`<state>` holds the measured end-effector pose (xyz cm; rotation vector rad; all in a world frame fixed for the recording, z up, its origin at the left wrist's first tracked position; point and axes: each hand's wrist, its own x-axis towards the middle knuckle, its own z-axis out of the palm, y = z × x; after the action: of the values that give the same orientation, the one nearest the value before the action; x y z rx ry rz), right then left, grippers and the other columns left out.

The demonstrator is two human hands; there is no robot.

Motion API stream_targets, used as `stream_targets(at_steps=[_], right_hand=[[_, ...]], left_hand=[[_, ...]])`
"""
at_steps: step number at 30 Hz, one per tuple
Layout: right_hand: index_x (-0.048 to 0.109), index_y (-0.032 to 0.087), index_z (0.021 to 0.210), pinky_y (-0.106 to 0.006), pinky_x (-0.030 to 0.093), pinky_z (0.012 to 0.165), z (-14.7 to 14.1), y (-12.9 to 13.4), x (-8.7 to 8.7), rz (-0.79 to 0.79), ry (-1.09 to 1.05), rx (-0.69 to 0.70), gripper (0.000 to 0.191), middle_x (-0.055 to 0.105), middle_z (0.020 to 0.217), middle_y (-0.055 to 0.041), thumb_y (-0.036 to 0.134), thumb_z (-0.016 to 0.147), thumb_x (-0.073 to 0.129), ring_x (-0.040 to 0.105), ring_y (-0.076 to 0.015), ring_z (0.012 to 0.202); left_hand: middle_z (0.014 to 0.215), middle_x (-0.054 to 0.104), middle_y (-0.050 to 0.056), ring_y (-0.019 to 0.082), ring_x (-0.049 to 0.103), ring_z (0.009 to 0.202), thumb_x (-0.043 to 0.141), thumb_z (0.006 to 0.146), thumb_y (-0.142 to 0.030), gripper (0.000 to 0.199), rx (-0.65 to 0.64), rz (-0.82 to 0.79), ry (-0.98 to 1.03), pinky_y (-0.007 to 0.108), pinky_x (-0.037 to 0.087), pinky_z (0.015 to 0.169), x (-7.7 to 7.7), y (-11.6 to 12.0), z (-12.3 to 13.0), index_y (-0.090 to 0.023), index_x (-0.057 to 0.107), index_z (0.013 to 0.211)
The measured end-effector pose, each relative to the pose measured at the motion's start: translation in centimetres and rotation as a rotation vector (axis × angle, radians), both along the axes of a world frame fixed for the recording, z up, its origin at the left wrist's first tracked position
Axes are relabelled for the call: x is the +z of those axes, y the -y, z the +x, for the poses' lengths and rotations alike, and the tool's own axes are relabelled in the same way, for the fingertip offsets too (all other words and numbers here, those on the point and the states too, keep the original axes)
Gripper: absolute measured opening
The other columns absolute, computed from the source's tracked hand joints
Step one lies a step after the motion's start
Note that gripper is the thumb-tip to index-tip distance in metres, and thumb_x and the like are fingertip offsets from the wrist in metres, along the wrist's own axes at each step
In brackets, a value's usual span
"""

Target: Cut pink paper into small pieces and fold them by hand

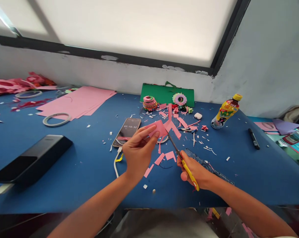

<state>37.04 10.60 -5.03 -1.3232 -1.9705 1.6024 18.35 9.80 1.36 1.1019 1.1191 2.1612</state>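
Note:
Between its thumb and fingers, my left hand [138, 151] pinches a small pink paper piece [160, 128] above the middle of the blue table. My right hand [192, 170] is wrapped round yellow-handled scissors [189, 171], whose blades point up and left. The blade tips meet the right edge of the pink piece. Behind it, a branching pink paper shape [170, 124] lies on the table. Pink offcuts [160, 159] and white scraps are scattered below and around the hands.
A phone [127, 131] with a white cable lies left of centre, a black device [32, 160] farther left. Tape rings [57, 119] and pink sheets [82, 100] are behind. A bottle [226, 111], marker [253, 138] and clear ruler [208, 165] are at right. Green card [168, 93] stands behind.

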Motion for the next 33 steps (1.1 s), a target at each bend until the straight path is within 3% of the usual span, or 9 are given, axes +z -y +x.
stream_targets(at_steps=[10, 17, 23, 27, 33], right_hand=[[0.039, 0.026, 0.093, -0.022, 0.026, 0.038, -0.3, 0.6, -0.5, -0.014, -0.115, -0.03, 0.033, 0.054, 0.068, 0.0048, 0.047, 0.076, 0.058, 0.048, -0.0109, 0.044], [0.04, 0.025, 0.083, -0.024, 0.033, 0.047, -0.7, 0.4, -0.6, 0.222, -0.06, -0.035, 0.023, 0.056, 0.066, 0.003, 0.035, 0.074, 0.058, 0.051, -0.0142, 0.055], [0.038, 0.023, 0.078, -0.024, 0.031, 0.05, -0.8, 0.9, 1.3, 0.331, 0.017, 0.02, 0.016, 0.056, 0.062, 0.0036, 0.024, 0.075, 0.053, 0.049, -0.0128, 0.053], [0.035, 0.023, 0.076, -0.022, 0.029, 0.047, -0.9, 1.1, 2.0, 0.306, -0.002, 0.027, 0.01, 0.054, 0.057, 0.0055, 0.02, 0.077, 0.044, 0.047, -0.0107, 0.049], [0.035, 0.023, 0.076, -0.02, 0.03, 0.044, -1.0, 1.1, 1.5, 0.203, 0.02, -0.003, 0.01, 0.054, 0.053, 0.0058, 0.026, 0.08, 0.044, 0.049, -0.0106, 0.047]], left_hand=[[0.088, 0.067, 0.002, 0.005, 0.052, 0.057, 0.074, 0.066, -0.016, 0.023, 0.024, -0.029, -0.18, 0.015, 0.042, 0.046, 0.2, 0.8, 0.5, -0.023, 0.074, 0.088], [0.085, 0.068, 0.001, 0.004, 0.051, 0.055, 0.074, 0.067, -0.017, 0.021, 0.038, -0.012, -0.198, 0.015, 0.041, 0.045, 0.2, 0.9, 0.5, -0.024, 0.074, 0.087], [0.087, 0.068, 0.002, 0.005, 0.053, 0.057, 0.073, 0.068, -0.017, 0.021, -0.004, -0.01, -0.167, 0.015, 0.045, 0.047, 0.2, 0.9, 0.5, -0.024, 0.074, 0.087], [0.086, 0.068, 0.002, 0.006, 0.054, 0.059, 0.074, 0.067, -0.017, 0.019, 0.019, -0.022, -0.177, 0.015, 0.044, 0.046, 0.3, 0.9, 0.5, -0.023, 0.074, 0.086], [0.084, 0.067, 0.001, 0.004, 0.053, 0.055, 0.073, 0.069, -0.017, 0.018, 0.023, -0.025, -0.18, 0.015, 0.043, 0.044, 0.4, 1.0, 0.5, -0.025, 0.074, 0.086]])
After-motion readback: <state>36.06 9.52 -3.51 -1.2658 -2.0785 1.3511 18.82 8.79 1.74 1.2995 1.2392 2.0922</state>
